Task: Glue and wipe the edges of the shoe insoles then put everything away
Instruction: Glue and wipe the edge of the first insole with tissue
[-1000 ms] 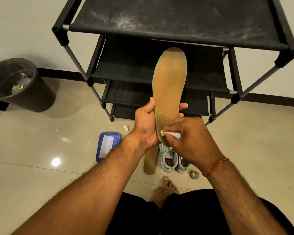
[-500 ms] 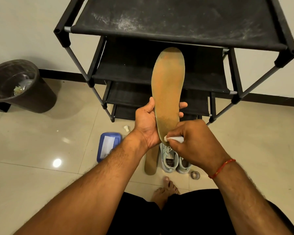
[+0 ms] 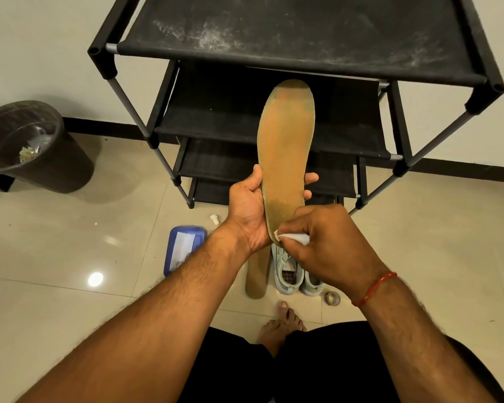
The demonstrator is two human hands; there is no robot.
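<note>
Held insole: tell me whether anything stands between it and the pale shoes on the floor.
Nothing visible does. The left hand holds the insole up above the shoes; only the right hand, pinching a white piece at its heel edge, hangs over them.

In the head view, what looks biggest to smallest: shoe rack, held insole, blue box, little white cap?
1. shoe rack
2. held insole, helped by being nearer the camera
3. blue box, partly behind the left arm
4. white cap
</note>
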